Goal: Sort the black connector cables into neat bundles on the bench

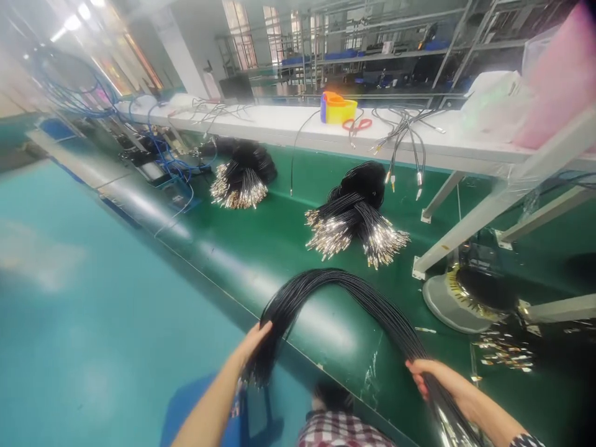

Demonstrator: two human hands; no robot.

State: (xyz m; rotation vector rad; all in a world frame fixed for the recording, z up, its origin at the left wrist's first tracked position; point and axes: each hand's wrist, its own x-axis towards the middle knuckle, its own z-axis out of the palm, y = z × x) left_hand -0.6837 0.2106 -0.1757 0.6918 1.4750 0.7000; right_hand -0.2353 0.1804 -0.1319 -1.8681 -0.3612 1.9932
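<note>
A thick bundle of thin black cables (326, 277) arches over the front edge of the green table. At its left end my left hand (255, 343) grips the bundle, thumb showing and the other fingers hidden behind the cables. The cable tips below that hand hang past the table edge. My right hand (431, 374) is closed around the other end, and shiny metal connectors show below it. Farther back on the table lie a coiled cable bundle (358, 192) with fanned-out metal ends and a similar coiled bundle (244, 174) to its left.
A white shelf (279, 124) runs above the green table (233, 248), carrying a yellow and orange tape dispenser (339, 109), red-handled scissors (357, 124) and loose cables (410, 127). Slanted white legs (493, 202) and a grey round-based device (459, 304) stand at right. A blue stool (198, 410) is below.
</note>
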